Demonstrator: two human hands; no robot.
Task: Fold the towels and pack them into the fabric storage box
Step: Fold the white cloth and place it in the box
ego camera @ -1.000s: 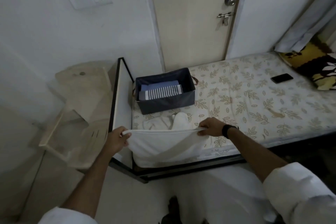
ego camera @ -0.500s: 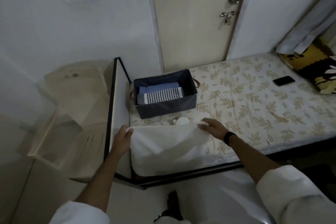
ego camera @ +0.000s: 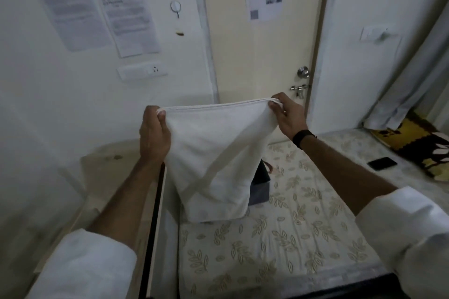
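You hold a white towel up above the leaf-print mattress, your left hand and right hand each pinching a top corner; it hangs before the dark fabric storage box, hiding most of it.

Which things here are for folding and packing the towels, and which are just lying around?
For the job: white towel, held up by its top corners by the left hand and right hand; dark storage box, mostly hidden behind it.

Just lying about: black phone, patterned pillow, papers on the wall.
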